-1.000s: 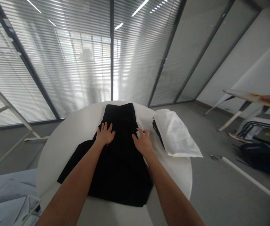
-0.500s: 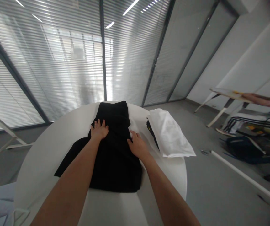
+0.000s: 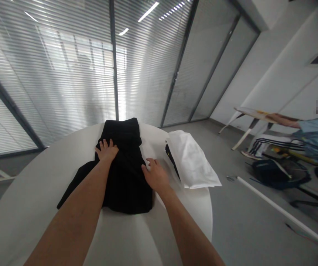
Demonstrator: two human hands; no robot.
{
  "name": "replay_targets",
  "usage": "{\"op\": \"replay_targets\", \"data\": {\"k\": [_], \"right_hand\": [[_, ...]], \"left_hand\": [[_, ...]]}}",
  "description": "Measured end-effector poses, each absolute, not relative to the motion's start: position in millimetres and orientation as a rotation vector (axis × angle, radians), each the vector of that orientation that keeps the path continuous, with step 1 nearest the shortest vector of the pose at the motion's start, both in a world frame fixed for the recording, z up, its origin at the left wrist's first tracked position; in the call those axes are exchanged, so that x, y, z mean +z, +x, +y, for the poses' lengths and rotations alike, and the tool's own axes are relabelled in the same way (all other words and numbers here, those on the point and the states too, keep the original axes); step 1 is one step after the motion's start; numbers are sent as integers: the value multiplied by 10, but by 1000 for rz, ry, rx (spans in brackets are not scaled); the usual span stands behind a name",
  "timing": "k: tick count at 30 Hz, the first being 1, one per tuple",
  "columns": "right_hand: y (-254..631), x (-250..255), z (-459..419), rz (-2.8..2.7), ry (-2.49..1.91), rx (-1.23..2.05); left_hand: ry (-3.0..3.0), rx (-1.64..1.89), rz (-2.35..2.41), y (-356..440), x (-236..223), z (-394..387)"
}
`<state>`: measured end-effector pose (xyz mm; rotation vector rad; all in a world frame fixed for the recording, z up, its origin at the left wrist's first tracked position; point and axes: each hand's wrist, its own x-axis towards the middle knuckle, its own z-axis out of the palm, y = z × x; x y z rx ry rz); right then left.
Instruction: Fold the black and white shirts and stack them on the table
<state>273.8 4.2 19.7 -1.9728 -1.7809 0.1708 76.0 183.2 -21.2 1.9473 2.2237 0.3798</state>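
A black garment (image 3: 125, 184), partly folded, lies on the round white table (image 3: 48, 173) in front of me. Its far part is a neater folded block, and one flap sticks out toward the lower left under my left forearm. My left hand (image 3: 107, 150) presses flat on the cloth left of centre, fingers spread. At the garment's right edge rests my right hand (image 3: 156, 175), thumb and fingers apart, the thumb touching the black cloth. Something small and white shows between them; I cannot make out what it is.
A white cloth stack (image 3: 193, 160) with a dark layer under it overhangs the table's right edge. On the floor at right lie a white pole (image 3: 280, 208) and a dark bag (image 3: 275, 173). A seated person (image 3: 316, 136) is at another table (image 3: 250, 112). Glass partitions with blinds stand behind.
My view has turned a little to the right, so the table and garment sit further left. Both hands remain at about the same places on the cloth. More of the seated person shows.
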Motion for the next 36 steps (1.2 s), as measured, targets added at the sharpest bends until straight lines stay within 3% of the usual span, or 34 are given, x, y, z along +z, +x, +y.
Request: {"op": "replay_targets", "data": {"k": [10,22,27,36], "right_hand": [[2629,232,-103,-2131,-1894,105],[2858,255,-1,-1800,-2127,-106],[2702,278,-28,-1851,-1996,-116],[2629,274,31,-1900,-1735,23]], "left_hand": [[1973,650,2038,464,-142,1813],[2251,602,1767,236,109,661],[2290,572,1950,443,133,256],[2441,682,1664,564,-9,58]]}}
